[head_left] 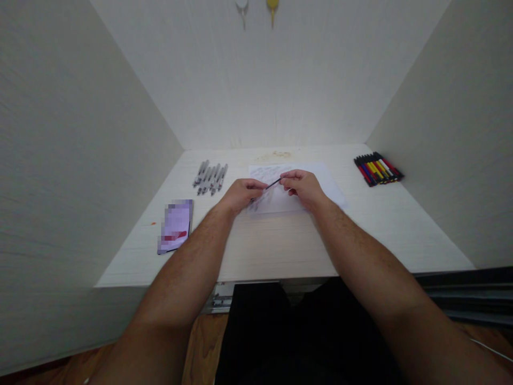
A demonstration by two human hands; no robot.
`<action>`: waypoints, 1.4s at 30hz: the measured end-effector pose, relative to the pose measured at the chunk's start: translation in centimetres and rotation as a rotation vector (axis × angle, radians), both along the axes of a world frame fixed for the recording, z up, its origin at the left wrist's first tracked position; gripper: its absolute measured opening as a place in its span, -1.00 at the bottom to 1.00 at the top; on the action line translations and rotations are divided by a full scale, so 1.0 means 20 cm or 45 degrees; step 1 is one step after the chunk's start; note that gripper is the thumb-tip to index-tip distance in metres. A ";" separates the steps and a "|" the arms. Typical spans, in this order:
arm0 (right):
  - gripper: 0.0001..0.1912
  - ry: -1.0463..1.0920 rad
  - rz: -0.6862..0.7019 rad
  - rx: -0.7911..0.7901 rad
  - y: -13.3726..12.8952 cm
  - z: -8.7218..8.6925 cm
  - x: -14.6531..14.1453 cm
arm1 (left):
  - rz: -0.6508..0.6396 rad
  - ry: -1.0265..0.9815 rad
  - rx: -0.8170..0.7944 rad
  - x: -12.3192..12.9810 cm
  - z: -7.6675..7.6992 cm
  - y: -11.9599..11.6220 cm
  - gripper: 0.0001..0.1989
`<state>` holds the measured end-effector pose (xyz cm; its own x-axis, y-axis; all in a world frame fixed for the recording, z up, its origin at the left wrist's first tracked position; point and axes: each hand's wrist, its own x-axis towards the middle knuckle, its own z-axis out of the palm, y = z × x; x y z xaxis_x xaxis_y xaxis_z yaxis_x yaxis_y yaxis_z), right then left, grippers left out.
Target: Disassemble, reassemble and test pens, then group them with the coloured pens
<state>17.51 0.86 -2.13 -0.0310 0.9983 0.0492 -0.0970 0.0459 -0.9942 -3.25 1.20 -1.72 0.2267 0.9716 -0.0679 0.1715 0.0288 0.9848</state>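
Observation:
A thin dark pen-like stick (273,183) slants between my two hands, above white paper (320,184). My left hand (245,195) pinches its lower left end between thumb and fingers. At the upper right end, my right hand (302,187) is closed on it with the fingertips. The stick is too small and blurred to tell whether it is a whole pen or a part of one. Blurred grey marks or thin pieces (262,174) show on the paper's left part, partly hidden by my left hand.
Several clear, grey-looking pens (210,177) lie at the left back of the white table (272,246). Nearer me is a phone (176,227) with a blurred-out screen. Coloured pens with black ends (379,168) lie in a row at the right. Panels enclose the left, back and right.

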 end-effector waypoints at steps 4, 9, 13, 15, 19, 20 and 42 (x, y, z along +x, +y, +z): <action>-0.77 -0.019 0.012 0.024 -0.01 0.00 -0.01 | -0.014 0.001 0.020 0.00 -0.01 0.00 -0.70; -0.78 0.024 -0.074 0.053 0.00 0.01 -0.01 | -0.006 -0.016 -0.016 -0.01 -0.01 0.01 -0.70; -0.78 0.090 -0.159 0.069 0.00 0.02 0.00 | -0.010 -0.075 -0.053 0.00 -0.01 0.01 -0.72; -0.78 0.112 -0.156 0.063 0.00 0.03 0.00 | -0.021 -0.115 -0.065 0.00 0.00 0.00 -0.74; -0.78 0.081 -0.159 0.089 -0.01 0.03 -0.01 | -0.042 -0.146 -0.081 0.01 0.03 -0.02 -0.75; -0.78 0.070 -0.168 0.105 -0.01 0.03 -0.01 | -0.046 -0.148 -0.083 0.01 0.03 -0.02 -0.74; -0.78 0.050 -0.076 0.145 -0.02 0.02 -0.02 | -0.136 -0.347 -0.177 0.00 0.04 -0.02 -0.73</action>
